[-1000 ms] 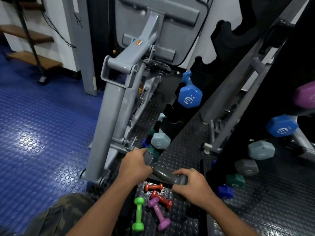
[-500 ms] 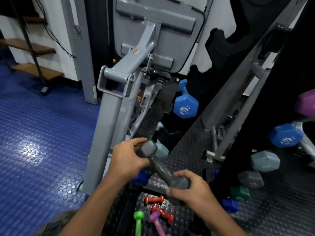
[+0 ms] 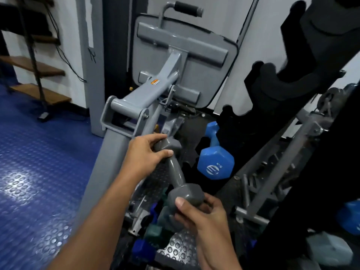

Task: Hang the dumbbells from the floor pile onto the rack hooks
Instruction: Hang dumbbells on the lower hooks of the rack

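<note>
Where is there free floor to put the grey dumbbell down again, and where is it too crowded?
Free: the blue studded floor left of the grey machine frame, and a small black mat patch beside the right hand. Crowded: under the grey dumbbell, where green and blue dumbbells stand packed, and by the rack holding the big blue dumbbell.

Left hand (image 3: 145,154): my fingers curl round the grey dumbbell's (image 3: 176,173) upper head, mid-frame.
Right hand (image 3: 202,215): I grip its lower head from below.
Blue dumbbell (image 3: 215,162): hangs on the black rack (image 3: 272,106), right of centre.
</note>
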Demonstrator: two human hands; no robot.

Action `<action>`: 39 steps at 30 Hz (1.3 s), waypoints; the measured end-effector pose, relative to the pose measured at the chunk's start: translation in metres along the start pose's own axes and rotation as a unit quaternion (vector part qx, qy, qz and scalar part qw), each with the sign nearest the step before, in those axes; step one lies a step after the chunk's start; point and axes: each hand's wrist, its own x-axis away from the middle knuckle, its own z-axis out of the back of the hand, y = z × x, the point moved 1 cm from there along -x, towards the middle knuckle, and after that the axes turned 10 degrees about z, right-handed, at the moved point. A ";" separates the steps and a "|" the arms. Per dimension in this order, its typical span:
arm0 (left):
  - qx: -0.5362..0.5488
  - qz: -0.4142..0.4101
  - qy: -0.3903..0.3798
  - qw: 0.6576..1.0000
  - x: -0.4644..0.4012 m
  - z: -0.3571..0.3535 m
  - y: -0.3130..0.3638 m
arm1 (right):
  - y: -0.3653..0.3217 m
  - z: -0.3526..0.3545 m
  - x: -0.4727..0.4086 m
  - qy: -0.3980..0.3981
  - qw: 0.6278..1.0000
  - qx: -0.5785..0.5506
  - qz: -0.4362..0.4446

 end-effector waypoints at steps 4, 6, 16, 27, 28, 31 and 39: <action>-0.010 -0.037 -0.011 0.999 -0.019 -0.030 -0.004 | 0.004 -0.016 -0.001 0.075 0.994 -0.083 -0.003; 0.017 -0.055 -0.019 0.998 -0.027 -0.042 -0.002 | 0.005 -0.019 0.001 0.082 0.989 -0.122 -0.007; 0.151 0.073 -0.074 0.983 -0.028 -0.079 -0.002 | 0.007 -0.035 0.011 0.085 0.938 -0.323 -0.094; 0.203 0.194 -0.241 0.929 -0.018 -0.087 -0.015 | 0.013 -0.020 0.015 0.065 0.889 -0.425 -0.155; 0.208 0.201 -0.247 0.925 -0.016 -0.083 -0.016 | 0.014 -0.014 0.016 0.062 0.895 -0.413 -0.153; 0.178 0.215 -0.243 0.929 -0.010 -0.075 -0.029 | 0.017 0.006 0.020 0.056 0.923 -0.352 -0.143; 0.058 0.221 -0.200 0.953 0.003 -0.044 -0.059 | 0.055 0.039 0.042 0.083 0.970 -0.178 -0.141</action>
